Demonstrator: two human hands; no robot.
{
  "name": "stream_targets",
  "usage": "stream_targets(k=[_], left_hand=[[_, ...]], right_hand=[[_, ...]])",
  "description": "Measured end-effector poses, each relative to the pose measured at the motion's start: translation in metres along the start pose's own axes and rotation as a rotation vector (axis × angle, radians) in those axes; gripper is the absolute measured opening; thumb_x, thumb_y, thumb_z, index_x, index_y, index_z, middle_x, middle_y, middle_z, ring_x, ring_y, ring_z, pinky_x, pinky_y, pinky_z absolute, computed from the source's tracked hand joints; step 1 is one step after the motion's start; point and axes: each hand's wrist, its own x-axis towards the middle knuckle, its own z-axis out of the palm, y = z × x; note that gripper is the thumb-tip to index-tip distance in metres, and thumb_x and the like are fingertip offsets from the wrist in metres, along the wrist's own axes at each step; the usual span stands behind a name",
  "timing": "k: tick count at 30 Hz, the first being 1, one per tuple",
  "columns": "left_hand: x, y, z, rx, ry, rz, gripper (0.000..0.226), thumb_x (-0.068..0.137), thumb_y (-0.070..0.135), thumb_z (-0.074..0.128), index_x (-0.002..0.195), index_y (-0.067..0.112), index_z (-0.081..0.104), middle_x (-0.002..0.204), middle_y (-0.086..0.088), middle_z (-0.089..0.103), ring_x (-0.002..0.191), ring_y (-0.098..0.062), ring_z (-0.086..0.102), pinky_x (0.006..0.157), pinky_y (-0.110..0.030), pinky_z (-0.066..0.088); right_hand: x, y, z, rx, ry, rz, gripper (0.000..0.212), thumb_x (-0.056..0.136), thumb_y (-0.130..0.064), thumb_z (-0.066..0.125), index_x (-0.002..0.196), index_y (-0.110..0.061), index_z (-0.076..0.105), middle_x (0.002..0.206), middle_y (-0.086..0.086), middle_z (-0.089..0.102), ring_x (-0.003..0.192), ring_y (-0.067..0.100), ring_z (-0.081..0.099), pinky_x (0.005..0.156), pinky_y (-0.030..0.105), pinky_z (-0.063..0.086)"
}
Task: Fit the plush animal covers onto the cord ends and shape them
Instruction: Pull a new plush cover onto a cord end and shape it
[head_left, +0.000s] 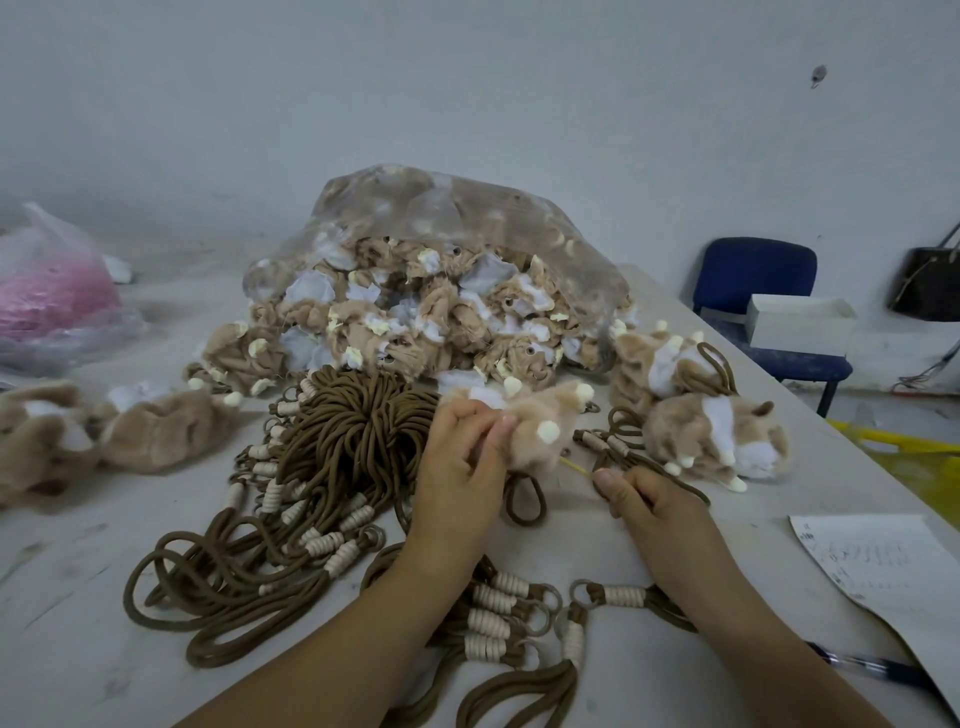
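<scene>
Far left of the clear bag (447, 249) stuffed with unfitted covers sits a pink sack (52, 291), out of my way. Left of the bag and nearer me, a few loose covers (166, 431) lie flat on the bench (78, 649), a spare pile by the look of it. Straight in front of the bag is the cord bundle (358, 426), brown loops fanned out with their pale wrapped ends towards me, easy to pull one at a time. In front of the bag, just right of centre, my left hand (457, 467) has its fingers curled and pinching the plush cover (545, 426), holding it up off the bench so its opening faces the other hand. A brown loop hangs out below it, so I judge the cord is partly in. My right hand (639, 493), fingers curled, pinches a thin yellow stick (574, 466) aimed at the cover, probably to poke the fabric into shape. In front of the bag's right corner rest the finished animals (717, 436), plump, cords trailing. Furthest right, nearer me, a paper sheet (883, 566).
</scene>
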Motion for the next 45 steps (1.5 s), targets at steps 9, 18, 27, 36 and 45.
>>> stream_targets(k=[9, 18, 27, 36, 45], left_hand=[[-0.003, 0.008, -0.002, -0.185, -0.116, -0.028, 0.025, 0.094, 0.02, 0.059, 0.078, 0.033, 0.072, 0.101, 0.013, 0.062, 0.098, 0.005, 0.059, 0.084, -0.007, 0.041], [-0.003, 0.006, 0.007, -0.417, -0.186, -0.178, 0.024, 0.083, 0.041, 0.062, 0.1, 0.028, 0.072, 0.117, 0.002, 0.067, 0.114, -0.015, 0.062, 0.097, -0.038, 0.05], [0.001, 0.004, 0.003, -0.047, -0.043, -0.056, 0.023, 0.077, 0.049, 0.062, 0.071, 0.027, 0.06, 0.095, 0.007, 0.056, 0.083, 0.006, 0.057, 0.072, -0.004, 0.04], [0.004, 0.0, -0.003, 0.123, -0.027, 0.057, 0.025, 0.088, 0.021, 0.07, 0.071, 0.02, 0.051, 0.096, 0.008, 0.049, 0.086, 0.002, 0.052, 0.075, -0.003, 0.036], [-0.003, 0.007, 0.007, -0.037, -0.007, 0.044, 0.033, 0.08, 0.045, 0.06, 0.093, 0.015, 0.055, 0.087, 0.015, 0.059, 0.077, 0.001, 0.059, 0.065, -0.008, 0.043]], right_hand=[[-0.001, -0.01, -0.009, 0.119, -0.026, -0.121, 0.051, 0.075, -0.056, 0.049, 0.065, -0.007, 0.058, 0.061, 0.003, 0.057, 0.059, 0.005, 0.051, 0.056, 0.012, 0.036], [-0.001, -0.01, -0.005, 0.22, -0.046, -0.152, 0.054, 0.073, -0.056, 0.052, 0.074, -0.004, 0.063, 0.071, 0.01, 0.064, 0.067, 0.013, 0.055, 0.057, 0.016, 0.04], [0.0, -0.006, -0.006, 0.123, -0.006, -0.154, 0.046, 0.076, -0.055, 0.051, 0.062, -0.012, 0.057, 0.057, -0.005, 0.053, 0.058, 0.0, 0.05, 0.059, 0.01, 0.034], [0.001, -0.004, -0.009, 0.06, -0.001, -0.13, 0.05, 0.072, -0.062, 0.046, 0.061, -0.015, 0.057, 0.059, -0.006, 0.053, 0.064, 0.002, 0.051, 0.077, 0.031, 0.033], [-0.005, -0.015, -0.002, 0.192, -0.059, -0.063, 0.044, 0.073, -0.06, 0.049, 0.065, -0.018, 0.06, 0.07, -0.014, 0.062, 0.064, -0.004, 0.054, 0.058, 0.006, 0.037]])
